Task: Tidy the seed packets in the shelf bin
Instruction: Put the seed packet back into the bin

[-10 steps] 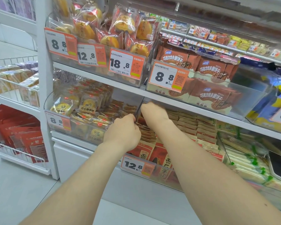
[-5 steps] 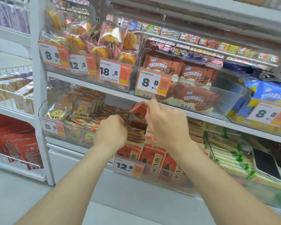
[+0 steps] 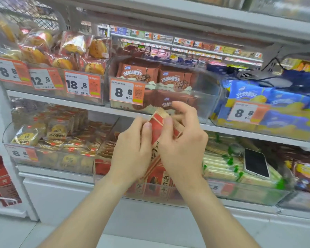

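A small stack of red and tan seed packets is held up in front of the middle shelf. My left hand grips its left side, thumb laid on the front face. On the stack's right side my right hand pinches it with thumb and fingers, the other fingers raised. Below my hands a clear shelf bin holds more red seed packets standing upright, partly hidden behind my wrists.
A white phone lies on green-and-cream packets in the bin to the right. Yellow pastry packs fill the bin on the left. The shelf above carries brown biscuit packs, with blue packs to their right.
Both hands have come up out of the bin carrying a stack of seed packets, which now sits higher, in front of the shelf edge. The camera has moved closer and tilted up.
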`<state>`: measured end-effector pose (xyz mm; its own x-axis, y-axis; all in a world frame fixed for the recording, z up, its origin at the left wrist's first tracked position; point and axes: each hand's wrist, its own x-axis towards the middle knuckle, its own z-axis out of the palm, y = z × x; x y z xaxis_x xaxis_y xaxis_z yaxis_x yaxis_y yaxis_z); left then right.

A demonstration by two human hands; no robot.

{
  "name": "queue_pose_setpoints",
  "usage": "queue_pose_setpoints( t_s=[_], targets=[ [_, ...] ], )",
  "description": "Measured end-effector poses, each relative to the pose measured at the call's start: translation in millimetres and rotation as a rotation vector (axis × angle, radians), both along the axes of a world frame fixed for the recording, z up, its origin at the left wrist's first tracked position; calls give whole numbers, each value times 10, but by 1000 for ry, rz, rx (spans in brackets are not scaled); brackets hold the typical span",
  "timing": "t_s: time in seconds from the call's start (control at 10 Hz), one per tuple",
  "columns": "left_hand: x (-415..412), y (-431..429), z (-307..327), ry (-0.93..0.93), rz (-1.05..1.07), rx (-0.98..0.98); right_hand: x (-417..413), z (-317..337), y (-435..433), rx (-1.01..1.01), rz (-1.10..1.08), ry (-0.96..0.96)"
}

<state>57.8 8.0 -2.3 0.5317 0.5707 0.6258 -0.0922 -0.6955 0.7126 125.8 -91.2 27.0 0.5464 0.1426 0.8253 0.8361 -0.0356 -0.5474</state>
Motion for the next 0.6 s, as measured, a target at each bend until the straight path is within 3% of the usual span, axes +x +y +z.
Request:
queue_pose_setpoints(
  t_s=[0.1, 0.2, 0.3, 0.5, 0.6],
  targets=[
    [102, -109, 48, -2, 12, -232, 90, -33, -143, 95, 173, 343],
    [183, -216, 59, -62, -91, -494, 178, -97, -206, -72, 304, 483],
    [258, -285, 28, -71, -147, -599, 221, -83, -266, -158, 324, 441],
    [275, -616, 96, -72, -376, -620, 356, -11, -410, -158, 411, 761],
    [263, -716, 142, -79, -413, -603, 405, -47, -445, -164, 344, 729]
  ],
)
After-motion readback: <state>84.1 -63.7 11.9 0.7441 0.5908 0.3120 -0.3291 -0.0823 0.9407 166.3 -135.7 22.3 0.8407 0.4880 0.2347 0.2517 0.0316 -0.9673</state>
